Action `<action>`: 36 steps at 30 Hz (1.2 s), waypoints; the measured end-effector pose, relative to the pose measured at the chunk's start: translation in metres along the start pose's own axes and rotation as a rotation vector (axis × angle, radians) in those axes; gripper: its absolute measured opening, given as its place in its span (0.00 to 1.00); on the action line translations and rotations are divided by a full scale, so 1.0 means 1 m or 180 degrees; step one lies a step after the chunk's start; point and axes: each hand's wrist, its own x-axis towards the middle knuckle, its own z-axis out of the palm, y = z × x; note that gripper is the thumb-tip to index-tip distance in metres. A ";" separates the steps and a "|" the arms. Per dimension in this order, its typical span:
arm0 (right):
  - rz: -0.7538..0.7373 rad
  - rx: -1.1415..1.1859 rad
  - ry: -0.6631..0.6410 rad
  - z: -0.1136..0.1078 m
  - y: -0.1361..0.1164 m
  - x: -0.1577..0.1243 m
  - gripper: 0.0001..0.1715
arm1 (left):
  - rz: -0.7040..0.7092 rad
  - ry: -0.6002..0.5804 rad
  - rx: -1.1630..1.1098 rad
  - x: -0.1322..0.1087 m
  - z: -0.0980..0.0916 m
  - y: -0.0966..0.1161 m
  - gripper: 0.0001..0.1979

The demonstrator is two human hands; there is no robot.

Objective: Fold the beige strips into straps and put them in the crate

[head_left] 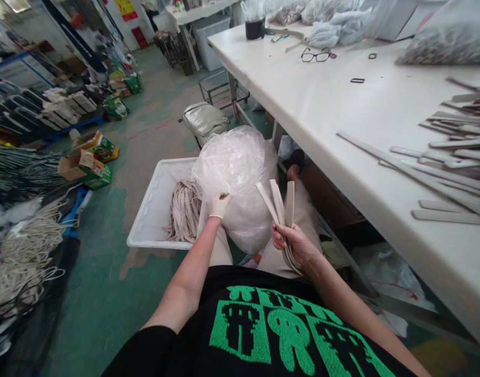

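Note:
My left hand [219,204], in a pale glove, is closed at the near left side of a big clear plastic bag [240,162], its fingers curled on the film. The bag bulges between my knees, and its contents are blurred by the film. In my right hand [292,242] is a bundle of several flat beige straps [278,201]. Their ends fan upward above my fist, and the rest loops down below it toward my lap. Left of the bag stands a white plastic bin [145,220] with a heap of beige strips [183,212] inside.
Along my right runs a white table [314,99] with loose straps [451,173], eyeglasses [316,55], small dark buckles [357,80] and a bag of small parts [451,39]. A wrapped bundle [205,121] sits behind the bag. Cords [23,262] and cardboard boxes [85,168] lie at left.

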 end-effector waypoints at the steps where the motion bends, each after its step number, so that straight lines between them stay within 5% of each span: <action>1: 0.0008 0.0053 0.0034 0.001 0.000 -0.001 0.19 | -0.0044 0.0018 -0.0033 0.003 0.001 -0.002 0.14; 8: -0.0064 -0.0057 0.0268 0.003 0.010 0.003 0.18 | -0.0285 -0.0251 -0.0299 0.005 0.009 -0.017 0.13; 15: -0.0044 -0.0574 0.0426 0.013 0.010 0.027 0.15 | -0.0422 -0.0794 -0.1069 -0.014 0.012 -0.009 0.15; 27: 0.0773 -0.1478 -0.0142 0.077 0.014 0.077 0.11 | -0.0844 -0.1625 -0.2338 -0.126 -0.063 -0.019 0.21; 36: 0.0536 -0.1470 -0.0095 0.089 0.034 0.085 0.08 | -0.1217 -0.1346 -0.2326 -0.142 -0.066 -0.042 0.26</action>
